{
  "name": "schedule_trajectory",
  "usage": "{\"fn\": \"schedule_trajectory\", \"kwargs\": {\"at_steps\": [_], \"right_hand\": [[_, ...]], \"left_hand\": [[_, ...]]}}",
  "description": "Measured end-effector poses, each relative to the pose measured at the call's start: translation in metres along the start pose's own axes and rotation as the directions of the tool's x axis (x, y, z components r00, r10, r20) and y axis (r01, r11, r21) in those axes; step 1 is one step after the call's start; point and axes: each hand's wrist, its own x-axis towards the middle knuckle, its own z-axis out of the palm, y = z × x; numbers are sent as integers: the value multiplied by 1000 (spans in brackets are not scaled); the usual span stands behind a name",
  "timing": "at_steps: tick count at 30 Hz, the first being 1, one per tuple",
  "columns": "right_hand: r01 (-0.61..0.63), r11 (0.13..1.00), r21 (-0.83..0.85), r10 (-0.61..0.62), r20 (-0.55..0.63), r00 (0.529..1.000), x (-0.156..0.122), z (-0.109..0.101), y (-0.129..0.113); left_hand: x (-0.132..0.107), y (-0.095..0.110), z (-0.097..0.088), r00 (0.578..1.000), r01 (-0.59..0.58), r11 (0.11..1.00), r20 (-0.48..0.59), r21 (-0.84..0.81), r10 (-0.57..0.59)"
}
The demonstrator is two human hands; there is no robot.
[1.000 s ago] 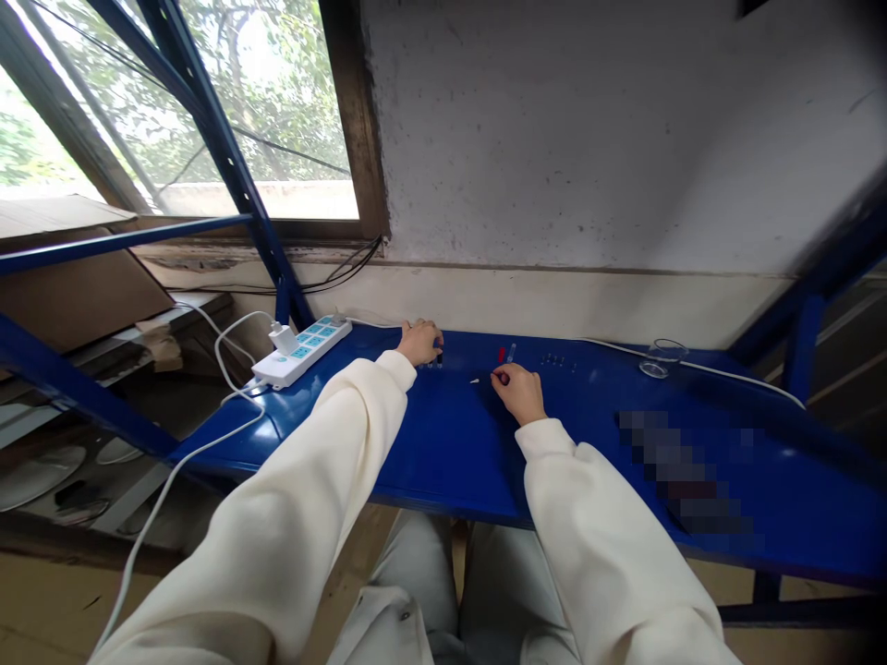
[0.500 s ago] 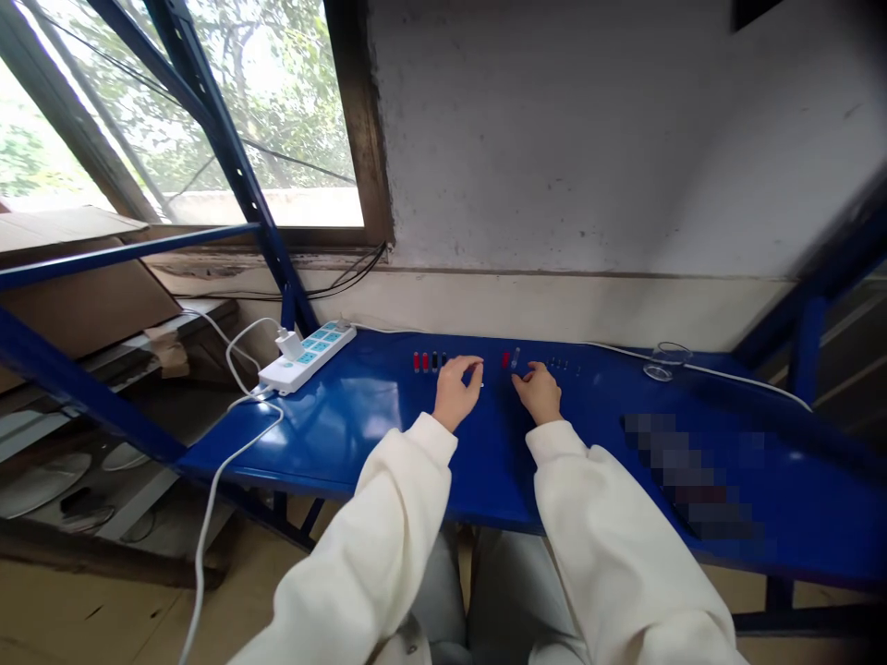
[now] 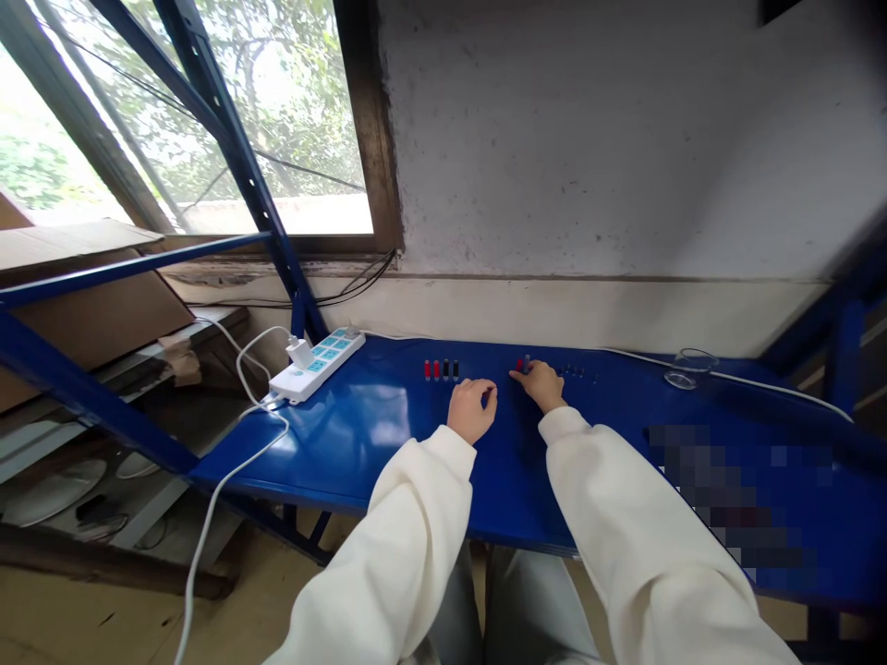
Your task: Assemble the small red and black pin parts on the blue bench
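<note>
My left hand [image 3: 472,408] is just above the blue tabletop, its thumb and index finger curled into a pinch. Whatever is between those fingertips is too small to make out. In front of it stand two small red cylindrical pieces [image 3: 431,370] and two black ones [image 3: 451,370], side by side in a row with pale lower ends. My right hand [image 3: 544,384] reaches down at a small red piece [image 3: 519,365] and a clear piece [image 3: 528,361], its fingers closed in and partly hiding both. Beyond that hand lie several tiny metal-looking parts [image 3: 574,371].
A white power strip [image 3: 317,366] with a plugged-in charger [image 3: 299,352] lies at the tabletop's left end, its cable hanging over the front edge. A clear round container [image 3: 683,379] stands at the back right, near a white cable. A pixelated dark object [image 3: 727,499] lies front right.
My right hand has moved forward onto the red and clear pieces, covering part of them. My left hand has drawn back slightly, showing both black pieces. The camera view has shifted a little.
</note>
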Motion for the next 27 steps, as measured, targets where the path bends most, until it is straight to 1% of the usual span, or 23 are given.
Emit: {"fn": "schedule_trajectory", "kwargs": {"at_steps": [3,4,6,7,9,11,14,16,18,21,24,25,27], "right_hand": [[46,999,-5,-46,-19,999,-6,-3,-10],[80,997,-4,-80,-32,996,-10,-5,-14],[187,982,-6,-187,-68,980,-20,-12,-20],[255,967,-13,-256,-90,963,-26,-16,-23],[389,920,-55,-393,-120,912,-38,-24,-27],[475,872,-115,-488,-128,864,-49,-28,-28],[548,817,-182,-572,-127,810,-61,-29,-25],[586,787,-193,-611,-113,783,-65,-27,-22],[616,770,-166,-634,-87,769,-65,-23,-18],[624,780,-33,-625,-57,778,-64,-18,-12],[568,813,127,-564,-65,823,-61,-13,-7],[541,827,154,-538,-68,840,-61,-13,-5],[497,854,153,-495,-49,867,-61,-11,-4]], "left_hand": [[0,0,0,999,-23,999,26,47,22],[0,0,-1,999,-38,997,40,67,35],[0,1,-4,996,-69,992,61,109,63],[1,2,-5,995,-81,988,67,129,73],[2,4,-7,994,-94,983,74,155,84],[2,4,-8,992,-103,982,92,156,89],[3,2,-7,993,-89,989,88,120,79],[3,1,-5,998,-57,996,46,75,54],[3,-1,-3,1000,-16,1000,1,19,16],[4,-4,-1,998,46,996,-39,-71,-49],[4,-4,1,989,86,982,-102,-165,-104],[5,-4,0,984,93,977,-131,-194,-120],[5,-3,0,972,108,966,-179,-233,-152]]}}
